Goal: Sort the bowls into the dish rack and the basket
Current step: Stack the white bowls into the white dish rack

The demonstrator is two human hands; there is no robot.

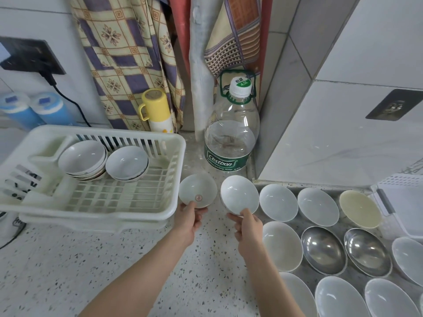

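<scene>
My left hand [188, 221] pinches the near rim of a small white bowl with a red mark inside [197, 191], held just right of the white dish rack [174, 209]. My right hand [248, 227] pinches the near rim of a plain white bowl [239, 194], tilted toward me. Two stacks of white bowls [83, 160] [127, 163] sit inside the rack. Several more bowls lie on the counter at the right, among them white ones [278, 202], a cream one [359, 209] and two steel ones [322, 250]. A white basket [402, 202] shows at the right edge.
A large water bottle [231, 133] stands just behind the two held bowls. A yellow flask [156, 110] stands behind the rack, in front of hanging cloths. Two blue containers [34, 109] and a plugged cable are at the far left. A tiled wall rises at the right.
</scene>
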